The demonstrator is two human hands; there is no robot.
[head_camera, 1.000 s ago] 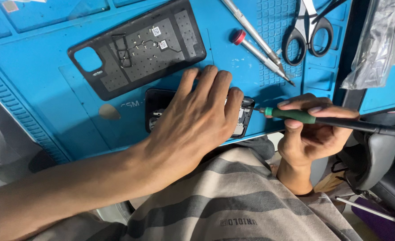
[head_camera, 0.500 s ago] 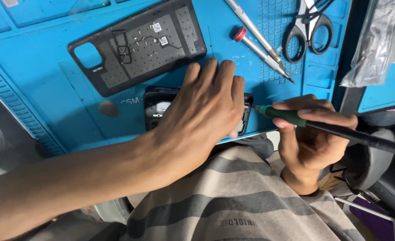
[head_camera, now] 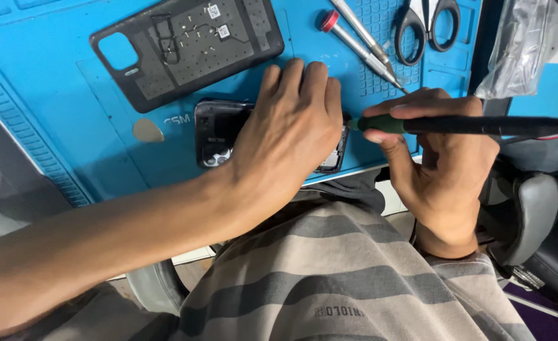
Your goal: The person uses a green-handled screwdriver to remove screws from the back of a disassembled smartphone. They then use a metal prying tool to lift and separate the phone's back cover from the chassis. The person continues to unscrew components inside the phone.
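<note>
Firmly, the left hand (head_camera: pixel 288 129) presses flat on the opened black phone (head_camera: pixel 219 129); the right hand (head_camera: pixel 433 151), fingers closed around the green-and-black screwdriver (head_camera: pixel 456 124), should keep it steady and square at the phone's edge.

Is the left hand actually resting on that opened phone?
Touching. The head view shows the left hand lying flat across the opened phone, palm and fingers covering its right part with no gap visible.

Under the left hand's fingers (head_camera: pixel 304 82) lies a phone (head_camera: pixel 219 132) of glossy black plastic. Beyond those fingers, the detached back cover (head_camera: pixel 184 47) looks matt dark plastic. The mat (head_camera: pixel 58 107) beneath is smooth blue rubber, ribbed at its edge. The right hand's fingers (head_camera: pixel 418 110) grip a screwdriver (head_camera: pixel 456 125) with a matt green-and-black handle. Above them, two metal drivers (head_camera: pixel 361 41) and scissors (head_camera: pixel 427 25) gleam.
</note>
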